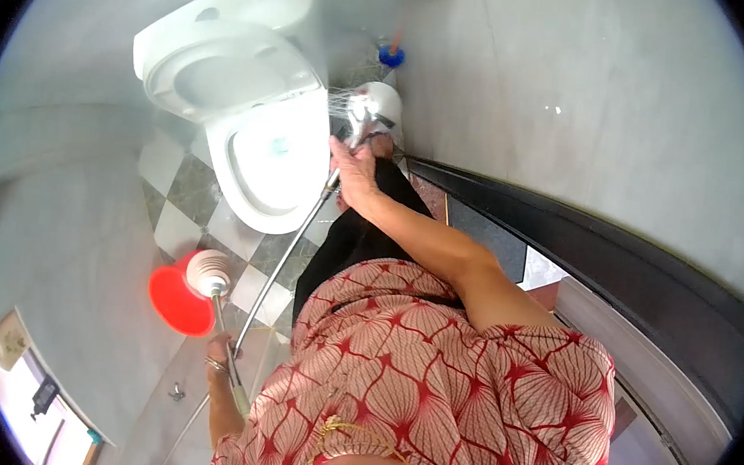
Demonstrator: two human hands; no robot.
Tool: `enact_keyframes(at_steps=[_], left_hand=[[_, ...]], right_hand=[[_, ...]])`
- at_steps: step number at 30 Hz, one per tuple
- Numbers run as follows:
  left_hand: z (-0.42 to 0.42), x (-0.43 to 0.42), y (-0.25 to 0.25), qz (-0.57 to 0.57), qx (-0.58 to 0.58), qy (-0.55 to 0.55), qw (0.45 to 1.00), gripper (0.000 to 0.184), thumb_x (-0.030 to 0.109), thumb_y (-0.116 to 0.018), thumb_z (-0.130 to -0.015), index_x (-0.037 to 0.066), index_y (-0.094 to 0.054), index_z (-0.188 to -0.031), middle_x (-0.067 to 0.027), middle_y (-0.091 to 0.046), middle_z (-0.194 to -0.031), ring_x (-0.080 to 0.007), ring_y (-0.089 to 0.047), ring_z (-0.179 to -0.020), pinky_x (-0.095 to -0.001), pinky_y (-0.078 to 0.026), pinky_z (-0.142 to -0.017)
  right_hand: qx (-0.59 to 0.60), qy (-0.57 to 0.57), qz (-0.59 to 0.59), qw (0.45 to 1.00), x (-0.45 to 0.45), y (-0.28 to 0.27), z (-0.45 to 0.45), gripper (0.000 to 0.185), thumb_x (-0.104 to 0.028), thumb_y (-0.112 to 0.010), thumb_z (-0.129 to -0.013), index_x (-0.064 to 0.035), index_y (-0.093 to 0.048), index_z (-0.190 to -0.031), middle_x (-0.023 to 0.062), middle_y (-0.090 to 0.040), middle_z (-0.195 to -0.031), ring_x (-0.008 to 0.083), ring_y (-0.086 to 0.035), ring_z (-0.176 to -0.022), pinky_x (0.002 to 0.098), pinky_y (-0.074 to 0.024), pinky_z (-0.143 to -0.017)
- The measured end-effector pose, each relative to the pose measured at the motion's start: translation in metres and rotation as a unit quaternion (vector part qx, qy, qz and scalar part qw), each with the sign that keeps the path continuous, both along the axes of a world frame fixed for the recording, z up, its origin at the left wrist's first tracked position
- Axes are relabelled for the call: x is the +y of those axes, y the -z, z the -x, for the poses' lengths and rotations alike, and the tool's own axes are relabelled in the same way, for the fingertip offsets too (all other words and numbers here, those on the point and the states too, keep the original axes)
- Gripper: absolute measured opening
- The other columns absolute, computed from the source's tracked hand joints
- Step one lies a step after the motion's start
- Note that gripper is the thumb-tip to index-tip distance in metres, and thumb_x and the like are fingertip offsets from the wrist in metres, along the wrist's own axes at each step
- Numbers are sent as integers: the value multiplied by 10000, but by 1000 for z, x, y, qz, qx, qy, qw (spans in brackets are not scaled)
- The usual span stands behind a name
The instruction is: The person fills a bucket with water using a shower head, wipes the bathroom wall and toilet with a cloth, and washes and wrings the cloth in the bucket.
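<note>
A white ceramic toilet and round red bucket stood near. Right hand gripped silver metal showerhead, long axis forward, spraying left; left hand gripped white ribbed plunger.

Checkered floor (tiled) under toilet

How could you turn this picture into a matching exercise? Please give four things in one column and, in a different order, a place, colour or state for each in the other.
Things:
1. Shower head
2. Plunger
3. Toilet lid
4. Bucket

Places, colours, states:
A. Raised open
B. Held in the left hand
C. Red
D. Held in the right hand, spraying water

Right pairs: 1-D, 2-B, 3-A, 4-C.
</note>
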State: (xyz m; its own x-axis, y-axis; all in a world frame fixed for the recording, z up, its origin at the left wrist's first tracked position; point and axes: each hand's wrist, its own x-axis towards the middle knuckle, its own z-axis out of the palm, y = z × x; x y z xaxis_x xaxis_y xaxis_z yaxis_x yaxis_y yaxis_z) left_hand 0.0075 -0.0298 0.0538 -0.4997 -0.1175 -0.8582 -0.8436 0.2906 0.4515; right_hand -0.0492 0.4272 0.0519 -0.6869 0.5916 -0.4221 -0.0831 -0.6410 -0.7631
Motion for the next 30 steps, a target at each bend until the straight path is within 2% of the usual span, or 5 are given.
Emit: enact_keyframes(at_steps=[5,13,17,21,30], left_hand=[[38,-20,-7,20,-38,102,994,258,203,-417,-739,25,-424,-553,-89,-419,-463,-215,-485,-371,-317,-394,-347],[12,-36,-15,-41,16,93,995,232,206,-416,-748,20,-440,-612,-70,-397,-461,-186,-425,-347,-306,-403,-331],[20,-15,-27,-20,-10,47,999,226,206,-419,-754,28,-437,-616,-64,-396,-467,-171,-439,-369,-302,-427,-344],[14,-37,0,-47,67,219,972,211,209,-450,-770,18,-453,-680,-67,-437,-497,-179,-480,-397,-288,-444,-355],[44,19,-11,-97,18,65,993,201,211,-471,-763,18,-455,-709,-71,-445,-509,-193,-476,-365,-279,-414,-350]], right_hand=[[-22,146,27,989,-12,-3,-11,281,-190,-654,-719,-101,-390,-758,-12,-421,-614,94,-401,-496,224,-363,-468],[22,18,59,998,-21,-86,-29,247,-227,-621,-740,-77,-426,-732,2,-430,-605,94,-423,-553,232,-393,-558],[-37,-29,-100,994,-14,-94,-52,227,-233,-586,-746,-67,-454,-668,-1,-467,-620,83,-448,-577,231,-381,-571],[-31,-37,-150,987,-12,-116,-63,153,-70,-526,-778,-79,-406,-683,13,-446,-627,92,-436,-599,235,-371,-569],[61,38,-16,997,-1,-127,-49,184,-27,-539,-767,-87,-387,-682,-3,-389,-606,106,-397,-551,260,-370,-553]])
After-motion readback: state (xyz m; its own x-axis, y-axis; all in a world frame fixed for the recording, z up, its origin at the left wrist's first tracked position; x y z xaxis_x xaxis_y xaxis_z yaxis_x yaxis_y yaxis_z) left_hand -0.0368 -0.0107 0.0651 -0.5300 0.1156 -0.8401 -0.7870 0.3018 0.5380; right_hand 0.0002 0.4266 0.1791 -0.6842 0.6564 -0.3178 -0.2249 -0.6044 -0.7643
